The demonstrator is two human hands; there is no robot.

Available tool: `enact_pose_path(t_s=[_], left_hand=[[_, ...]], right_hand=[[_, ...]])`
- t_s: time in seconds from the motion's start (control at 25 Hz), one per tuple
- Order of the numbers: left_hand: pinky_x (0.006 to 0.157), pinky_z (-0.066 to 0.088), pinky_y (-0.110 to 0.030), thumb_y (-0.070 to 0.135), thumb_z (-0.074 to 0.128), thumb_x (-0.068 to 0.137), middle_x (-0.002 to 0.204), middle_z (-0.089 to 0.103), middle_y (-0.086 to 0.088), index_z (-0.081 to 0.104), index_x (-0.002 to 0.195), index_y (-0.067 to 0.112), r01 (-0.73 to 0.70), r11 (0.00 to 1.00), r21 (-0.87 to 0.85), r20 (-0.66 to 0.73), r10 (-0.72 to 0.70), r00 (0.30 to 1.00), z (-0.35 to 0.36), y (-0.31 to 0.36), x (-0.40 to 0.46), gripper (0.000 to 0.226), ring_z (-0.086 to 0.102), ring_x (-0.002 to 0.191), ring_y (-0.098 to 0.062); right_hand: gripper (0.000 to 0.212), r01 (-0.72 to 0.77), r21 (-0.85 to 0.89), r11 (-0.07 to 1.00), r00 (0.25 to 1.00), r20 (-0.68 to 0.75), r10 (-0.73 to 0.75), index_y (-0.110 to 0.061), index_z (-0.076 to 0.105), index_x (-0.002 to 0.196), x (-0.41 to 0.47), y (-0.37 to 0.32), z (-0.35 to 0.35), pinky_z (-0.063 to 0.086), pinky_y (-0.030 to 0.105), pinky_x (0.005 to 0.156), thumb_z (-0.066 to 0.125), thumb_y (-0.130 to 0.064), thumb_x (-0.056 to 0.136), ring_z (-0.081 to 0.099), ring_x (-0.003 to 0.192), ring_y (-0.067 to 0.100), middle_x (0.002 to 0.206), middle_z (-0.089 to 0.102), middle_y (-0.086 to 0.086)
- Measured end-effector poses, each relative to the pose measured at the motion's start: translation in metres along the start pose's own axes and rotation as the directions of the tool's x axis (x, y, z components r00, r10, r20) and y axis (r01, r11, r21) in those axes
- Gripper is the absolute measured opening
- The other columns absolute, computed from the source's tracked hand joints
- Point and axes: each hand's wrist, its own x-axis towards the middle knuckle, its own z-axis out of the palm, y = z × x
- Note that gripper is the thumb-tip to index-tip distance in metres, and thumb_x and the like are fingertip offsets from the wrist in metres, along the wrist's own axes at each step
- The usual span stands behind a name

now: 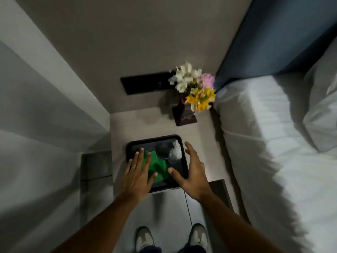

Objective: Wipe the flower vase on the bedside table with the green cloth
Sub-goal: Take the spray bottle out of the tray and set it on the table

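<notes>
We're at the pickup step: cloth not yet in hand, vase untouched. Both hands hover over the black tray at the near edge of the table. Left hand is flat, fingers spread wide, lying over the cloth's left side; whether it actually presses the fabric we can't tell. Right hand is open too, thumb near the cloth's right edge, fingers reaching along the tray's right rim, holding nothing. The cloth lies crumpled in the tray, just beside an upturned glass with something white in or on it. The vase is dark, with white, pink and yellow flowers, standing at the table's far right corner by the wall, well apart from the tray. Next, in our judgement: pinch the cloth and lift it clear without knocking the glass, then reach forward; the free hand should steady the vase, since the bouquet looks top-heavy.
</notes>
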Motion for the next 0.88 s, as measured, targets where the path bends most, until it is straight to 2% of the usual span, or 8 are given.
enact_pose_path(t_s=[0.16, 0.28, 0.4, 0.48, 0.52, 0.6, 0.72, 0.88], left_hand=[[0.105, 0.034, -0.053, 0.040, 0.063, 0.082, 0.151, 0.030, -0.019, 0.031, 0.144, 0.010, -0.083, 0.996, 0.014, -0.052, 0.084, 0.995, 0.036, -0.015, 0.016, 0.076, 0.031, 0.137, -0.037], [0.100, 0.041, -0.052, 0.037, 0.063, 0.084, 0.148, 0.035, -0.021, 0.038, 0.141, 0.011, -0.126, 0.992, -0.018, 0.012, 0.126, 0.992, 0.051, -0.021, 0.017, 0.067, 0.036, 0.134, -0.039], [0.093, 0.046, -0.054, 0.035, 0.068, 0.081, 0.144, 0.041, -0.024, 0.045, 0.137, 0.015, -0.069, 0.997, -0.023, 0.082, 0.071, 0.994, 0.059, -0.021, 0.019, 0.063, 0.043, 0.128, -0.044], [0.091, 0.048, -0.056, 0.029, 0.080, 0.069, 0.140, 0.045, -0.027, 0.052, 0.132, 0.015, -0.026, 0.999, -0.025, 0.137, 0.029, 0.990, 0.061, -0.012, 0.021, 0.070, 0.048, 0.122, -0.048], [0.089, 0.049, -0.057, 0.027, 0.084, 0.064, 0.137, 0.048, -0.027, 0.055, 0.129, 0.014, -0.008, 1.000, -0.017, 0.167, 0.011, 0.986, 0.060, -0.008, 0.024, 0.072, 0.050, 0.119, -0.048], [0.088, 0.050, -0.057, 0.024, 0.086, 0.061, 0.135, 0.050, -0.028, 0.059, 0.126, 0.014, 0.002, 1.000, -0.011, 0.168, 0.000, 0.986, 0.056, -0.004, 0.026, 0.071, 0.051, 0.117, -0.049], [0.091, 0.048, -0.057, 0.026, 0.079, 0.071, 0.141, 0.043, -0.028, 0.054, 0.131, 0.016, -0.021, 0.999, -0.044, 0.157, 0.028, 0.987, 0.058, -0.009, 0.024, 0.066, 0.045, 0.124, -0.048], [0.105, 0.036, -0.055, 0.030, 0.060, 0.087, 0.152, 0.026, -0.024, 0.035, 0.143, 0.019, -0.021, 0.999, -0.043, 0.110, 0.026, 0.994, 0.067, -0.012, 0.019, 0.062, 0.026, 0.137, -0.044]], right_hand=[[0.080, 0.118, 0.050, 0.992, 0.989, -0.100, -0.113, -0.035, 0.021, 0.149, 0.027, 0.018, 0.029, 0.038, 0.038, 0.111, 0.063, -0.054, 0.083, 0.042, 0.133, 0.009, 0.150, 0.041, -0.013], [0.070, 0.203, -0.037, 0.979, 0.960, -0.190, -0.206, -0.026, 0.029, 0.148, 0.039, 0.017, 0.043, 0.041, 0.036, 0.103, 0.059, -0.048, 0.089, 0.047, 0.125, 0.011, 0.143, 0.049, -0.006], [0.052, 0.244, -0.061, 0.968, 0.948, -0.197, -0.252, -0.023, 0.044, 0.139, 0.061, 0.013, 0.041, 0.048, 0.040, 0.092, 0.050, -0.046, 0.094, 0.056, 0.110, 0.019, 0.129, 0.061, 0.001], [0.039, 0.118, 0.152, 0.981, 0.965, -0.250, -0.078, -0.023, 0.056, 0.121, 0.069, 0.008, 0.036, 0.053, 0.045, 0.086, 0.049, -0.049, 0.093, 0.061, 0.098, 0.019, 0.110, 0.066, 0.002], [0.034, 0.019, 0.361, 0.932, 0.957, -0.278, 0.088, -0.021, 0.058, 0.115, 0.071, 0.003, 0.030, 0.054, 0.046, 0.088, 0.051, -0.046, 0.093, 0.062, 0.096, 0.018, 0.106, 0.066, 0.002], [0.033, -0.112, 0.679, 0.725, 0.910, -0.223, 0.350, -0.020, 0.057, 0.124, 0.081, -0.003, 0.019, 0.050, 0.041, 0.098, 0.053, -0.037, 0.095, 0.060, 0.104, 0.015, 0.117, 0.063, 0.000], [0.037, -0.209, 0.778, 0.593, 0.886, -0.106, 0.452, -0.017, 0.053, 0.131, 0.103, -0.001, 0.004, 0.047, 0.038, 0.095, 0.050, -0.030, 0.096, 0.057, 0.100, 0.015, 0.115, 0.061, 0.001], [0.017, -0.232, 0.843, 0.485, 0.872, -0.040, 0.487, -0.012, 0.062, 0.097, 0.120, 0.004, 0.002, 0.048, 0.029, 0.068, 0.054, -0.024, 0.087, 0.063, 0.064, 0.013, 0.068, 0.068, -0.002]])
